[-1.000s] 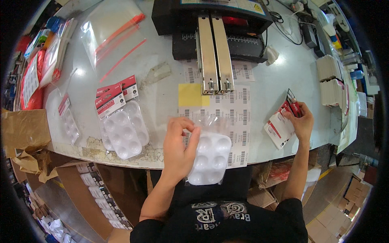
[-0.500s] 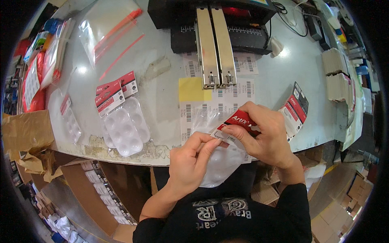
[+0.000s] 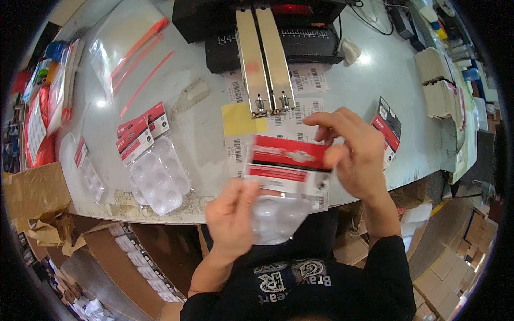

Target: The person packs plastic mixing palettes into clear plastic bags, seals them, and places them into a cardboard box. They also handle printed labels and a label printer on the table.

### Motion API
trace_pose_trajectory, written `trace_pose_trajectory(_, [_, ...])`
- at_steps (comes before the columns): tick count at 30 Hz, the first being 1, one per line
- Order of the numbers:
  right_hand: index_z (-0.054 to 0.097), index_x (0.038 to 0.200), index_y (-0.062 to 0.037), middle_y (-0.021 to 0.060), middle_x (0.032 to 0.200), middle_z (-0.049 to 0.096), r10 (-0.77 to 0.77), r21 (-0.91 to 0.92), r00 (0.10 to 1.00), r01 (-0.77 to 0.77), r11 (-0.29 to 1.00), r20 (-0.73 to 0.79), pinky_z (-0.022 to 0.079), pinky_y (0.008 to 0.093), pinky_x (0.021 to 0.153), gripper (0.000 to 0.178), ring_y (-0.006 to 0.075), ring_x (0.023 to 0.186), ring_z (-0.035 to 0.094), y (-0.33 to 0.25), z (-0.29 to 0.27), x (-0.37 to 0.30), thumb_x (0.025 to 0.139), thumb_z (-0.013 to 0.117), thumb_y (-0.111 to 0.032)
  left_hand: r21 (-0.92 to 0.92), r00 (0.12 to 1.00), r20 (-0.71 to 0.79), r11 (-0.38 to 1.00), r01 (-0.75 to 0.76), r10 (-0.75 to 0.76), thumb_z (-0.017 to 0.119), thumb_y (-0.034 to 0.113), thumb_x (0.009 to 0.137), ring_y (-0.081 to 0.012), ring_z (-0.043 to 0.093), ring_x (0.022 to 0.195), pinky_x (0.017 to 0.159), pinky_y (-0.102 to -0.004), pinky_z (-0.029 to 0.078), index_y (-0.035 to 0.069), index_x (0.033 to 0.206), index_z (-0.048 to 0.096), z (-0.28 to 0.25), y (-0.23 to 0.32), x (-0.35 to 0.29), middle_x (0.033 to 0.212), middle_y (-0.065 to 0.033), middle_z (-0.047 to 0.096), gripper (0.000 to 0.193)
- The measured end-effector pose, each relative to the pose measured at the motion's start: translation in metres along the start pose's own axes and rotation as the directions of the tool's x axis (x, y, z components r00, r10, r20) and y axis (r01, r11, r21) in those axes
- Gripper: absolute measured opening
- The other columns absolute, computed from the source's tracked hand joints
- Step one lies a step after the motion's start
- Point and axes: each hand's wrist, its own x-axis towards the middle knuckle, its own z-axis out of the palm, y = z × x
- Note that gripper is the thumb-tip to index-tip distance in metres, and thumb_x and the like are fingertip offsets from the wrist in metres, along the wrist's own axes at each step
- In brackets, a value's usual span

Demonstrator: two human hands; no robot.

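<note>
A white plastic paint palette point(image 3: 276, 219) in a clear bag hangs in front of me, topped by a red, black and white header card point(image 3: 289, 166). My left hand point(image 3: 231, 216) pinches the card's lower left corner, thumb on top. At the card's right edge is my right hand point(image 3: 357, 152), fingers apart and slightly blurred; whether its thumb touches the card is unclear. Loose red and white header cards point(image 3: 386, 131) lie on the table right of that hand. Sheets of barcode labels point(image 3: 313, 109) and a yellow paper square point(image 3: 243, 119) lie beyond the held package.
A black stapling machine with two metal arms point(image 3: 265, 64) stands at the back. Bagged palettes point(image 3: 155, 179) lie at the left, another point(image 3: 91, 176) farther left. Clear bags with red strips point(image 3: 128, 48) are at the back left. Card stacks point(image 3: 432, 64) stand right; an open carton point(image 3: 128, 267) sits below.
The header card has turned flat and faces up, showing its printed side. My right hand has loosened its grip and spread its fingers. My left hand keeps the corner.
</note>
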Motion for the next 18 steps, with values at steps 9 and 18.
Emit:
trace_pose_trajectory(9, [0.068,0.085,0.0047,0.0065,0.070,0.065,0.422,0.467,0.737,-0.667,0.581,0.527,0.046,0.0230,0.051,0.011,0.0095,0.056,0.060,0.002,-0.001,-0.038,0.088,0.063,-0.005,-0.118,0.982,-0.177,0.992,0.043,-0.063,0.051,0.014,0.098,-0.0058,0.053,0.074,0.068,-0.0202,0.043,-0.005,0.092,0.062,-0.001,-0.017,0.001,0.081,-0.0034,0.066,0.023])
trace_pose_trajectory(18, [0.064,0.084,0.0020,0.0004,0.067,0.058,0.434,0.498,0.708,-0.703,0.508,0.557,0.041,0.0200,0.051,0.008,0.0054,0.057,0.053,-0.001,-0.001,-0.047,0.086,0.062,-0.006,-0.005,0.987,-0.117,0.994,0.107,-0.107,0.047,0.013,0.098,-0.0057,0.047,0.071,0.066,-0.0215,0.041,-0.003,0.090,0.057,-0.006,-0.002,-0.008,0.074,-0.0014,0.058,0.021])
